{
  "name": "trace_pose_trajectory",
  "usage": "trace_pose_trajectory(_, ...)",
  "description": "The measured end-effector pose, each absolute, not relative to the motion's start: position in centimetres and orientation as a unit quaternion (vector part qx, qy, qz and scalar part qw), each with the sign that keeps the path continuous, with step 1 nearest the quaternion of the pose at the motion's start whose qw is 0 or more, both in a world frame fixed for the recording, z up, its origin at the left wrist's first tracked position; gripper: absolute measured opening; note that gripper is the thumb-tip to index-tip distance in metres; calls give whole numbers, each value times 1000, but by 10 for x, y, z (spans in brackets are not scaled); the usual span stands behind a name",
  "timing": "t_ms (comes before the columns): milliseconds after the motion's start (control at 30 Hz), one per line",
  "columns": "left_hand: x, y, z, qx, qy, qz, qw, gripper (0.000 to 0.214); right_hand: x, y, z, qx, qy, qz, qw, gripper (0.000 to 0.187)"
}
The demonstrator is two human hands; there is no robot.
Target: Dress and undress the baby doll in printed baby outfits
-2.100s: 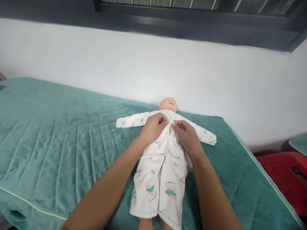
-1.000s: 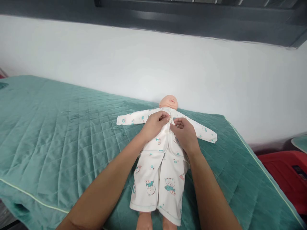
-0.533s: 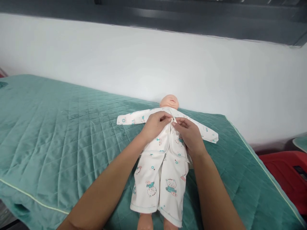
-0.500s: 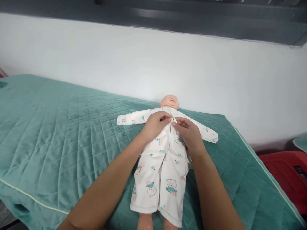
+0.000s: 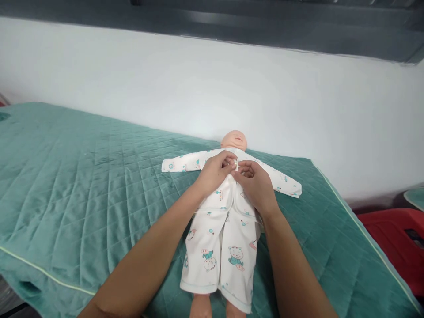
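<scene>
A baby doll (image 5: 234, 140) lies on its back, head by the wall, dressed in a white shirt (image 5: 217, 194) and white trousers (image 5: 205, 247) with a printed cartoon pattern. Over the chest, my left hand (image 5: 217, 170) pinches one front edge of the shirt between thumb and fingers. Beside it my right hand (image 5: 255, 181) pinches the other edge, the fingertips of both almost touching. A little cloth stands up between them; any button there is too small to make out. Below the hands the front edges hang slightly apart, and both sleeves spread out sideways.
The doll rests on a green quilted cover (image 5: 109, 176) over a bed or table, against a white wall (image 5: 198, 88). A dark ledge (image 5: 212, 22) runs above. To the right, below the cover's edge, stands a red plastic stool or chair (image 5: 391, 238).
My right hand has shifted slightly left, closer to my left fingers. The shirt edge between the fingertips is now raised a bit. The doll stays in place.
</scene>
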State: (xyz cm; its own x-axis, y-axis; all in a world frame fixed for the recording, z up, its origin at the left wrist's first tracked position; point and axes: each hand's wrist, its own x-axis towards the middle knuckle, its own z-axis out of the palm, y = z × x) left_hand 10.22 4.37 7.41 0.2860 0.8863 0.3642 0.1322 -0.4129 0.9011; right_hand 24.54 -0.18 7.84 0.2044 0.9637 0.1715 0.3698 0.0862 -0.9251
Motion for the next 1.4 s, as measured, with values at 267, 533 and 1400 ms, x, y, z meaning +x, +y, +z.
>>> trace_pose_trajectory(267,98,47,72,692,345,468,427,20,246,0,77,-600,-578,287,473,36)
trace_pose_trajectory(533,96,46,73,704,333,448,438,23,244,-2,80,-610,-576,287,462,39)
trace_pose_trajectory(1400,99,46,76,604,324,473,554,23,239,-4,82,-630,-612,222,423,35)
